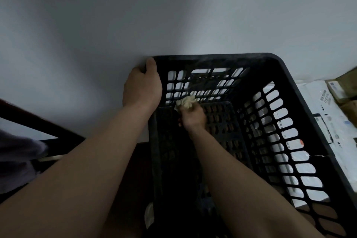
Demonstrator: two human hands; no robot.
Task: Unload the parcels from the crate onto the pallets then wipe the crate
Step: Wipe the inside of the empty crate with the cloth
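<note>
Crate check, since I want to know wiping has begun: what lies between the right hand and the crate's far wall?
In the head view, a crumpled pale cloth, gripped by the right hand, lies between it and the far wall of the crate.

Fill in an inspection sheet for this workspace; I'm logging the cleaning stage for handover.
Surface: dark floor, dim; no pallet identifiable.
Job's things: black slotted crate against the wall, no parcels seen inside; white parcels lie outside, right of it; crumpled beige cloth at the crate's far inner wall.
Clutter: cardboard boxes at far right; grey fabric at left.
Hands: left hand grips the crate's far-left rim corner; right hand holds the cloth inside the crate.
Cables: nothing seen.
Surroundings: the wall is plain and pale; dark wooden frame at left.
</note>
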